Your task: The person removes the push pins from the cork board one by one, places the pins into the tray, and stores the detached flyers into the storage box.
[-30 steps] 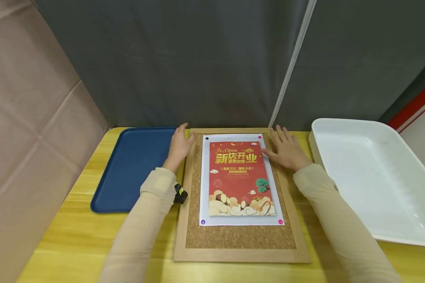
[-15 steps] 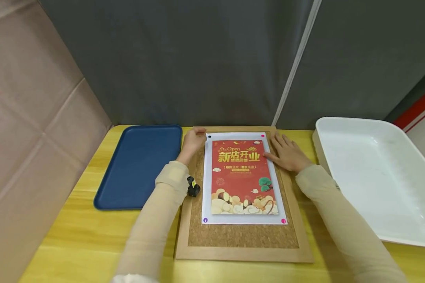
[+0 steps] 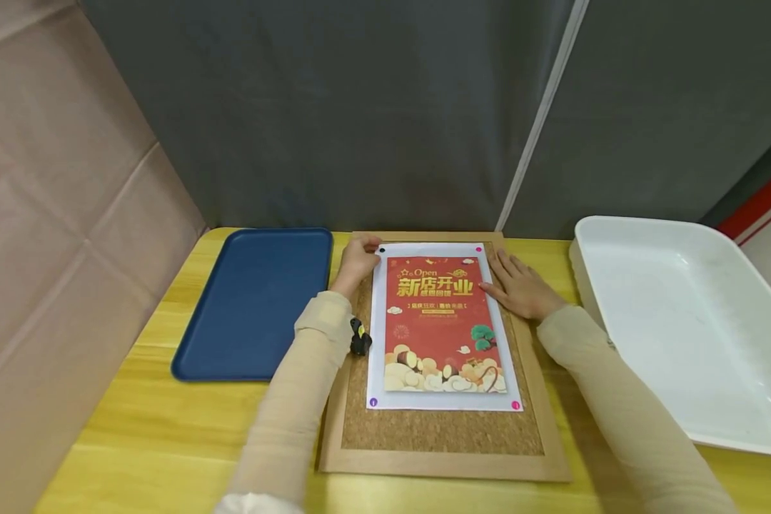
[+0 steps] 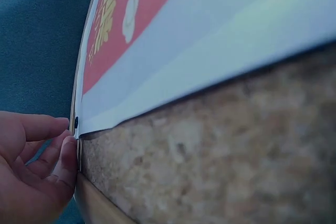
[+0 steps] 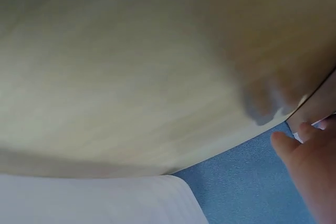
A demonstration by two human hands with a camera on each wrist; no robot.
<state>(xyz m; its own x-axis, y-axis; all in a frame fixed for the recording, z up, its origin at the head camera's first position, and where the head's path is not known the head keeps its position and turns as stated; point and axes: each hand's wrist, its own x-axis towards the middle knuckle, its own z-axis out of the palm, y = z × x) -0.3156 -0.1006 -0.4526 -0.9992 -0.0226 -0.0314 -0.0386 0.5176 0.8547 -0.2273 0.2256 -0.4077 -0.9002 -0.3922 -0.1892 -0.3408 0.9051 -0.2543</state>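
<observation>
While pinned flat on the cork board (image 3: 424, 428), poster (image 3: 440, 328) runs lengthwise away from the body. Black pin (image 3: 382, 250) sits just beside left hand (image 3: 355, 265) fingertips (image 4: 65, 153) — curled, pinching nothing visible. Right hand (image 3: 520, 285) rests flat, fingers straight, at the poster's right edge. Pin barely discernible in the wrist view.
</observation>
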